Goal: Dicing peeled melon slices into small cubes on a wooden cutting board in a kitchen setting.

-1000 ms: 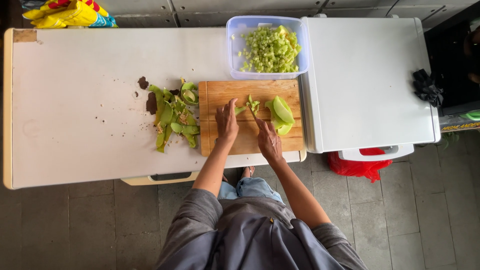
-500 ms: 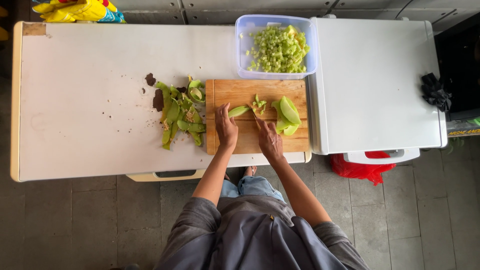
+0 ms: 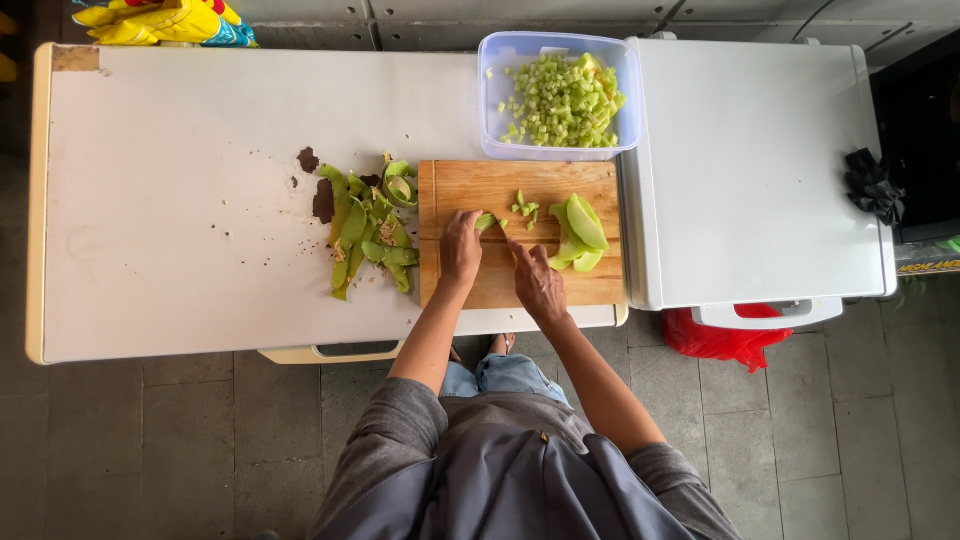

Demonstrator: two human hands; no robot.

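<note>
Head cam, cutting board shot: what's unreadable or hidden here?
- Knife: only a thin dark line shows past the right hand; the blade is too small, the handle hidden in the fist.
- Green strip under the left hand: mostly covered by the fingers.
- Container contents: diced green bits, kind too small to tell.
- Red bag: partly under the white unit.
- Yellow packaging: cut by the top edge.

left hand (image 3: 461, 247): presses a green slice (image 3: 486, 221) on the cutting board (image 3: 470, 190)
right hand (image 3: 538, 284): beside it, apparently holding a knife
tub (image 3: 490, 95): diced green pieces, at board's far edge
peels (image 3: 368, 238): left, on desk (image 3: 180, 220)
</note>
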